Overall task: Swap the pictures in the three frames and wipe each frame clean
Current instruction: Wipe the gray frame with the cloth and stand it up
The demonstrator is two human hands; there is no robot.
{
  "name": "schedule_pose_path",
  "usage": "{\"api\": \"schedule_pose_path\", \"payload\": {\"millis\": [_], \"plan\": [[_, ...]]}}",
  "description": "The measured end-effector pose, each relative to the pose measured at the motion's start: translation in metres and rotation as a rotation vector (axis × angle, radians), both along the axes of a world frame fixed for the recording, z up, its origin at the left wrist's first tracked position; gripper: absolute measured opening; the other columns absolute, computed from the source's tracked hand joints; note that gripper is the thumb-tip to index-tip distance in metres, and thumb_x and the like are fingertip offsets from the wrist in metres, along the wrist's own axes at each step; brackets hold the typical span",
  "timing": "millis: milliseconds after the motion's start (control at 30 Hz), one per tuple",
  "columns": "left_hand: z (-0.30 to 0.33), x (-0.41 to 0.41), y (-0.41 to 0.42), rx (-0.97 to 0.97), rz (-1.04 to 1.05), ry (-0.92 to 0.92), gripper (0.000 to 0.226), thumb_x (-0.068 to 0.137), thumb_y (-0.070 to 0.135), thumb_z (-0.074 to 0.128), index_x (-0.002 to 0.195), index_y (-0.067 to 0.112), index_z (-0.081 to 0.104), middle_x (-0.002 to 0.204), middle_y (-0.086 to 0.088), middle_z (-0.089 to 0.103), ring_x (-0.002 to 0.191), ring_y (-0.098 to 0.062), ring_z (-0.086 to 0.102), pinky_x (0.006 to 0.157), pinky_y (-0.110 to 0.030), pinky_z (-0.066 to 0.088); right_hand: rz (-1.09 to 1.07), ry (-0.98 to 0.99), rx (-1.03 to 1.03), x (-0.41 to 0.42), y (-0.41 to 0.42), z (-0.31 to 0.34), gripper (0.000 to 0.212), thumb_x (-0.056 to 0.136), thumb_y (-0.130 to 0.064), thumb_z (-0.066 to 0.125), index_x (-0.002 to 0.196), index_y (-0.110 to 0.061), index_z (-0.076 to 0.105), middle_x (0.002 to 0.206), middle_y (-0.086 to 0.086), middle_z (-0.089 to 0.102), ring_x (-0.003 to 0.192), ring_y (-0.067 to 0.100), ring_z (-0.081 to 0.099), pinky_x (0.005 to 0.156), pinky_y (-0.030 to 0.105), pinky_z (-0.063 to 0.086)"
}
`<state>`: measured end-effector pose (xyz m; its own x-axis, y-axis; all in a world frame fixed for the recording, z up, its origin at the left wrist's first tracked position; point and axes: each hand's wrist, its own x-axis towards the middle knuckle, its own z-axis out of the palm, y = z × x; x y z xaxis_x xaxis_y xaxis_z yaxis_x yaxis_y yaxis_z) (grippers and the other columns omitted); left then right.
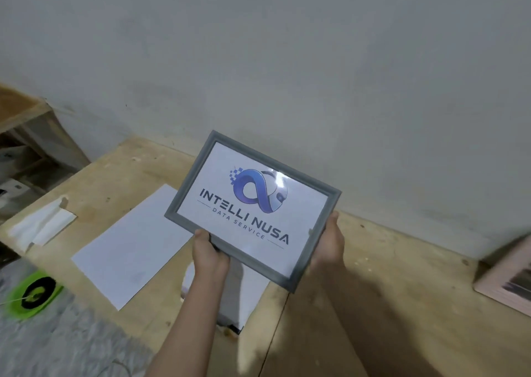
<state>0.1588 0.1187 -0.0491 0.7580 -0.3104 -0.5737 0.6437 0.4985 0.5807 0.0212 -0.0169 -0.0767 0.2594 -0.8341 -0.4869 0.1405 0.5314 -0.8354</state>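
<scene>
The table point(373, 304) lay under a grey frame point(188, 187), held tilted above it, printed picture point(253, 204) facing up. The left hand point(208, 251) and right hand point(330, 244) each gripped the frame's near edge. It looked light, stiff, glass-fronted and fragile; edges seemed safest. Fingers behind the frame were hidden; only 1 frame showed clearly.

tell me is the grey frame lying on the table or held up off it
Held up. The grey frame is tilted above the wooden table, gripped at its lower edge by the left hand and right hand.
</scene>
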Motion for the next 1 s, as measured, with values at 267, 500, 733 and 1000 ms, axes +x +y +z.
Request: {"api": "schedule_pose_path", "payload": {"millis": [267,500,733,1000], "plan": [[-0.009,-0.039,-0.033,-0.079,-0.405,-0.056,0.022,0.102,0.016,0.037,0.114,0.01,0.054,0.1,-0.005,0.067,0.091,-0.019,0.062,0.078,-0.034,0.058,-0.303,0.281,-0.195,-0.061,-0.037,0.048,0.05,0.095,-0.054,0.029,0.074,-0.019,0.058,0.075,0.002,0.066,0.074,0.03,0.063,0.08,0.043,0.051],[0.006,-0.027,-0.065,0.329,-0.569,-0.369,0.022,0.093,0.017,0.057,0.114,0.01,0.055,0.098,-0.009,0.06,0.082,-0.018,0.056,0.072,-0.033,0.047,-0.449,0.309,-0.374,-0.138,-0.085,0.067,0.045,0.101,-0.038,0.03,0.068,-0.014,0.05,0.078,0.007,0.062,0.073,0.022,0.056,0.065,0.029,0.042],[0.012,-0.038,-0.126,0.598,-1.011,-0.923,0.028,0.088,0.001,0.06,0.114,0.013,0.056,0.085,-0.008,0.055,0.084,-0.025,0.056,0.087,-0.05,0.051,-0.427,0.416,-0.482,-0.193,-0.117,0.069,0.038,0.103,-0.032,0.03,0.091,-0.009,0.057,0.091,0.009,0.06,0.086,0.02,0.054,0.076,0.026,0.037],[-0.017,-0.078,-0.175,0.657,-0.964,-1.036,0.02,0.086,-0.003,0.059,0.097,0.013,0.055,0.071,-0.004,0.049,0.07,-0.023,0.049,0.062,-0.031,0.04,-0.299,0.677,-0.6,-0.227,-0.142,0.046,0.024,0.1,-0.013,0.032,0.112,-0.014,0.053,0.095,0.003,0.057,0.087,0.022,0.054,0.076,0.033,0.044]]}}
